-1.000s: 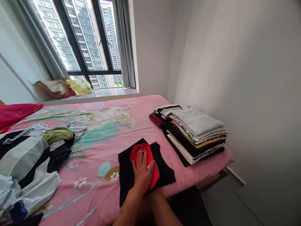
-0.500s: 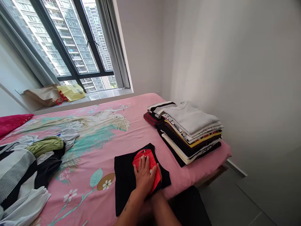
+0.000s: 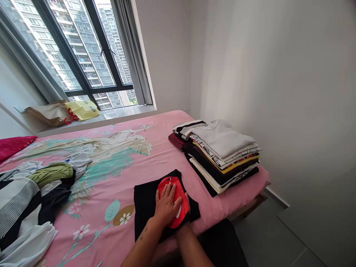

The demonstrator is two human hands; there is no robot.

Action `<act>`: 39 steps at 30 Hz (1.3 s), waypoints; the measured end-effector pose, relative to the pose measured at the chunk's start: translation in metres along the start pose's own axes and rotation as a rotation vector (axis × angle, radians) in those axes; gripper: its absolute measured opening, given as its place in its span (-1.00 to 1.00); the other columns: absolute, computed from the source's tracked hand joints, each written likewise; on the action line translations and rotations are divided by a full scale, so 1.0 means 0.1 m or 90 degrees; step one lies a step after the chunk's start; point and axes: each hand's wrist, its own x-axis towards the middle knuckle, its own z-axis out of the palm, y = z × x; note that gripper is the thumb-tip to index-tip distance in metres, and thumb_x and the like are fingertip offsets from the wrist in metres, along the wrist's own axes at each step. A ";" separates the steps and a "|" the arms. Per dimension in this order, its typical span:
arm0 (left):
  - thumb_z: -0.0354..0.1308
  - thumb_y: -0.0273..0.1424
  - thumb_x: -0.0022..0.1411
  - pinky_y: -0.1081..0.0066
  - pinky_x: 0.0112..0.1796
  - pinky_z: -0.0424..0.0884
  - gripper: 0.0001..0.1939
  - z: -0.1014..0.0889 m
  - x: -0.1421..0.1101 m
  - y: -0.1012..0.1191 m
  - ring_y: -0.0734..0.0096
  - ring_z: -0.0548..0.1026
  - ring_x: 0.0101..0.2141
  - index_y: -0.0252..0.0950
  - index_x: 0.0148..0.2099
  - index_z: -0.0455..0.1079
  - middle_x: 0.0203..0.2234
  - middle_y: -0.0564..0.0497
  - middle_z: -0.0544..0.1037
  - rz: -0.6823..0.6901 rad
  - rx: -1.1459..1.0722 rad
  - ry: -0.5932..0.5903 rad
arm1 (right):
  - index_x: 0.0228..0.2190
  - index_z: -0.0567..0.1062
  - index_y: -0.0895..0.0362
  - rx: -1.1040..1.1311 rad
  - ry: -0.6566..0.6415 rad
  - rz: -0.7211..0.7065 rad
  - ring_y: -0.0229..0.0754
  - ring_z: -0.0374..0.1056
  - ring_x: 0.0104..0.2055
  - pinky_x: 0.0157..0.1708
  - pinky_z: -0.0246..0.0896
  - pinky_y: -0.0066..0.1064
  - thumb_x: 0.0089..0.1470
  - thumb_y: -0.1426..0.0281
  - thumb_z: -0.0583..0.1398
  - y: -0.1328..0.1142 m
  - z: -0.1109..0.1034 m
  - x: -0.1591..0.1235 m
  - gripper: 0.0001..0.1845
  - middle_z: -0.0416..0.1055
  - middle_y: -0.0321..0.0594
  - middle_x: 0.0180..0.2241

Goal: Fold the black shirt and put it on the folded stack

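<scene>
A black shirt (image 3: pixel 145 202) with a large red print lies partly folded at the bed's near edge. My left hand (image 3: pixel 165 207) rests flat on the red print (image 3: pixel 182 215), its fingers stretched out. Beside it, my right hand (image 3: pixel 187 202) is mostly hidden by the shirt's right side. Only part of that hand shows along the red print's edge, so I cannot see whether it grips the cloth.
A stack of folded clothes (image 3: pixel 225 142) stands at the bed's right corner. Loose clothes (image 3: pixel 25 200) lie heaped on the left. The bed has a pink sheet (image 3: pixel 105 185). Paper bag (image 3: pixel 50 113) and yellow bag (image 3: pixel 83 109) sit on the windowsill.
My left hand has slid slightly left and down across the red print, with the forearm swinging left. The right hand stays at the print's right edge. The view has shifted slightly.
</scene>
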 end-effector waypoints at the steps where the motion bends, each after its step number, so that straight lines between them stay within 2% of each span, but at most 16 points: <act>1: -0.20 -0.06 0.27 0.02 0.24 -0.28 -0.37 0.04 -0.01 -0.02 0.21 -0.07 0.30 -0.12 0.33 -0.02 0.32 0.01 -0.03 0.010 -0.001 0.019 | 0.02 0.34 0.12 0.052 0.002 0.018 -0.07 0.27 0.03 0.00 0.24 -0.05 0.17 0.23 0.14 0.00 0.01 0.00 -0.59 0.26 -0.10 0.06; 6: -0.23 -0.12 0.31 -0.02 0.24 -0.29 -0.41 0.19 -0.02 -0.08 0.25 -0.10 0.31 -0.13 0.34 -0.05 0.33 0.03 -0.06 0.018 -0.018 0.059 | 0.07 0.30 0.12 0.296 0.017 0.126 -0.01 0.20 0.11 0.10 0.08 0.04 0.18 0.10 0.07 0.05 0.09 -0.01 -0.48 0.24 -0.07 0.10; 8: -0.25 -0.13 0.32 -0.05 0.23 -0.27 -0.42 0.20 0.00 -0.10 0.25 -0.10 0.31 -0.14 0.34 -0.05 0.33 0.03 -0.07 0.015 -0.035 0.056 | 0.10 0.29 0.08 0.407 0.016 0.170 -0.02 0.15 0.16 0.16 -0.01 0.01 0.19 -0.03 -0.12 0.06 0.12 -0.02 -0.36 0.28 -0.11 0.10; 10: -0.28 -0.14 0.34 -0.06 0.23 -0.26 -0.43 0.19 0.02 -0.11 0.26 -0.10 0.31 -0.15 0.34 -0.05 0.33 0.03 -0.07 0.008 -0.055 0.048 | 0.10 0.32 0.05 0.612 -0.006 0.225 -0.06 0.12 0.20 0.19 -0.03 -0.07 0.13 -0.14 -0.31 0.05 0.11 -0.02 -0.18 0.33 -0.15 0.07; 11: -0.31 -0.16 0.34 -0.05 0.23 -0.25 -0.43 0.19 0.02 -0.11 0.28 -0.11 0.31 -0.15 0.34 -0.06 0.33 0.03 -0.06 0.003 -0.064 0.043 | 0.09 0.34 0.05 0.729 -0.022 0.254 -0.07 0.11 0.20 0.19 -0.01 -0.10 0.09 -0.17 -0.34 0.05 0.08 -0.02 -0.13 0.35 -0.16 0.05; 13: -0.33 -0.16 0.35 -0.04 0.24 -0.26 -0.43 0.19 0.03 -0.10 0.30 -0.11 0.31 -0.16 0.35 -0.08 0.33 0.03 -0.06 -0.008 -0.070 0.035 | 0.06 0.37 0.06 0.904 -0.051 0.308 -0.05 0.14 0.19 0.17 0.02 -0.10 0.07 -0.19 -0.25 0.04 -0.04 -0.06 -0.16 0.36 -0.15 0.04; 15: -0.30 -0.13 0.34 -0.05 0.24 -0.28 -0.42 0.21 0.03 -0.08 0.29 -0.12 0.31 -0.17 0.34 -0.06 0.33 0.01 -0.07 -0.012 -0.047 0.037 | 0.05 0.36 0.07 0.931 -0.064 0.358 -0.05 0.17 0.17 0.13 0.07 -0.09 0.10 -0.13 -0.14 0.07 -0.23 -0.14 -0.27 0.36 -0.14 0.05; 19: -0.19 -0.04 0.28 -0.06 0.23 -0.34 -0.34 0.25 0.02 -0.03 0.23 -0.12 0.31 -0.20 0.34 -0.04 0.33 -0.06 -0.07 -0.010 0.014 0.054 | 0.02 0.34 0.12 0.822 -0.040 0.481 -0.13 0.26 0.11 0.08 0.15 -0.24 0.13 0.05 0.02 0.19 -0.68 -0.41 -0.45 0.32 -0.10 0.09; 22: -0.16 0.00 0.25 -0.05 0.23 -0.35 -0.30 0.26 0.02 -0.02 0.20 -0.12 0.31 -0.22 0.34 -0.04 0.33 -0.10 -0.06 -0.005 0.012 0.051 | 0.03 0.30 0.14 0.717 -0.017 0.510 -0.17 0.34 0.02 -0.01 0.23 -0.32 0.10 0.14 0.11 0.26 -0.85 -0.59 -0.49 0.34 -0.06 0.06; 24: -0.16 -0.01 0.26 -0.06 0.23 -0.35 -0.32 0.24 0.03 -0.04 0.20 -0.12 0.31 -0.20 0.34 -0.03 0.33 -0.09 -0.06 0.002 -0.011 0.044 | 0.03 0.29 0.14 0.620 -0.025 0.492 -0.16 0.35 0.00 -0.10 0.29 -0.33 0.08 0.16 0.13 0.27 -0.88 -0.62 -0.48 0.35 -0.05 0.04; 27: -0.17 -0.08 0.30 -0.06 0.23 -0.27 -0.39 0.18 0.02 -0.08 0.23 -0.10 0.30 -0.19 0.32 0.02 0.32 -0.09 -0.03 0.006 -0.073 0.046 | 0.04 0.28 0.13 0.358 -0.068 0.444 -0.14 0.36 -0.05 -0.27 0.36 -0.36 0.11 0.17 0.07 0.26 -0.85 -0.56 -0.50 0.33 -0.07 0.04; 30: -0.17 -0.16 0.32 -0.03 0.23 -0.17 -0.48 0.06 -0.08 -0.12 0.26 -0.04 0.29 -0.20 0.25 0.16 0.29 -0.07 0.10 0.020 -0.097 0.126 | 0.01 0.30 0.13 0.165 -0.099 0.408 -0.15 0.39 -0.22 -0.40 0.32 -0.37 0.09 0.19 0.07 0.24 -0.86 -0.44 -0.53 0.41 -0.11 -0.13; 32: -0.15 -0.18 0.32 -0.05 0.23 -0.18 -0.54 -0.02 -0.22 -0.18 0.25 0.00 0.28 -0.16 0.19 0.25 0.26 -0.04 0.18 0.041 -0.065 0.196 | -0.07 0.34 0.13 0.123 -0.102 0.398 -0.13 0.38 -0.27 -0.38 0.28 -0.36 0.04 0.17 0.13 0.20 -0.90 -0.38 -0.55 0.44 -0.15 -0.27; 34: -0.12 -0.18 0.31 -0.09 0.22 -0.21 -0.56 -0.08 -0.37 -0.25 0.21 0.02 0.28 -0.14 0.17 0.28 0.25 -0.04 0.20 0.044 -0.023 0.231 | -0.16 0.37 0.13 0.012 -0.116 0.362 -0.10 0.38 -0.26 -0.31 0.24 -0.32 0.03 0.14 0.15 0.13 -0.95 -0.34 -0.60 0.45 -0.17 -0.34; 37: -0.09 -0.18 0.30 -0.17 0.19 -0.16 -0.55 -0.10 -0.59 -0.40 0.12 0.03 0.27 -0.15 0.17 0.28 0.24 -0.09 0.20 -0.004 0.009 0.225 | -0.25 0.36 0.12 -0.213 -0.179 0.301 -0.04 0.38 -0.21 -0.25 0.19 -0.27 0.07 0.06 0.07 0.01 -1.02 -0.32 -0.61 0.47 -0.12 -0.34; 39: -0.08 -0.17 0.29 -0.19 0.18 -0.12 -0.54 -0.07 -0.70 -0.50 0.08 0.03 0.27 -0.17 0.18 0.27 0.25 -0.12 0.20 -0.034 0.009 0.219 | -0.30 0.35 0.11 -0.295 -0.215 0.293 -0.01 0.40 -0.20 -0.26 0.19 -0.27 0.07 0.03 0.04 -0.05 -1.05 -0.32 -0.60 0.48 -0.10 -0.34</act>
